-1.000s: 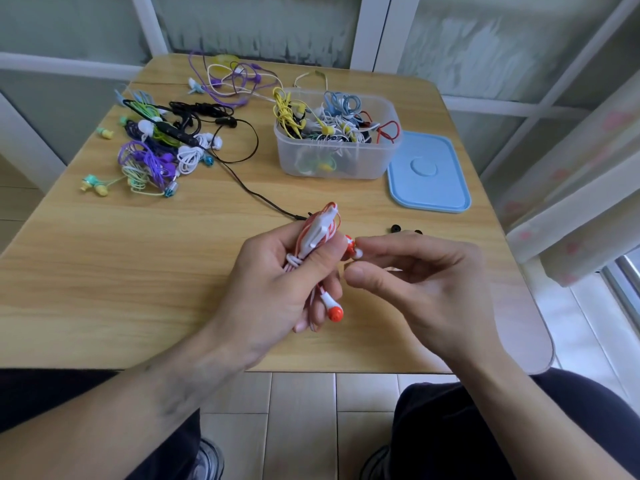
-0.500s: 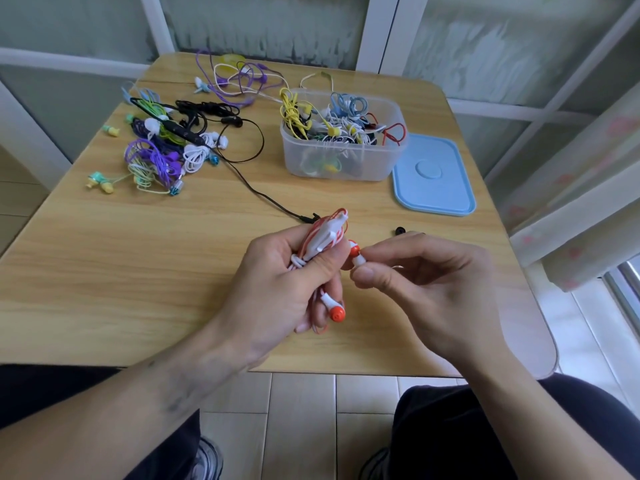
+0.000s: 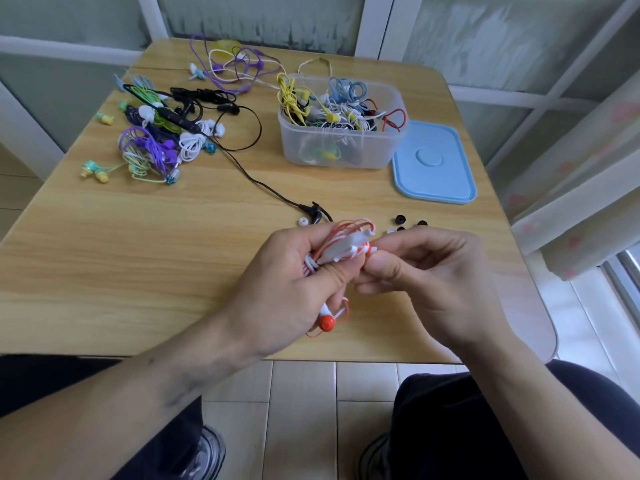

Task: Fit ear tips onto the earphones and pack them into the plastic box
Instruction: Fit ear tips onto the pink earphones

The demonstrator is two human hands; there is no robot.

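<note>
**Tip fitting on the red-and-white earphones, worked close over the near tabletop edge**

Earbud (image 3: pixel 327 322) in orange hangs out below the left hand (image 3: pixel 287 289) at about 6 o'clock of the grip, its thin red cord looping beside it. That hand grips the coiled red-and-white earphone bundle (image 3: pixel 341 249), thumb clamped across the white cord wraps. At 3 o'clock of the bundle the right hand (image 3: pixel 433 282) pinches the second bud (image 3: pixel 370 250) between thumb and forefinger, touching the left thumb.

To do this step well, I would keep the bundle pinned so the coil does not unwind, hold the bud stem steady, and roll the soft tip on rather than push it straight, checking it seats all round before letting go. The dangling bud looks likely to snag, so tuck it in before packing.

Loose ear tips lie on the tabletop (image 3: pixel 138 271) just past the hands: a white ear tip (image 3: pixel 302 222) at 11 o'clock, black ear tips (image 3: pixel 400 219) at 1 o'clock. Farther off at 12 o'clock stands the plastic box (image 3: pixel 341 148), already holding many coiled earphones, with its blue lid (image 3: pixel 434 164) flat beside it at 1 o'clock. Unsorted earphones (image 3: pixel 162 140) are heaped at 10 o'clock.

Whether a tip is already on the pinched bud cannot be told; the right fingers (image 3: pixel 382 268) cover it. The tips behind the right hand are partly hidden.
</note>
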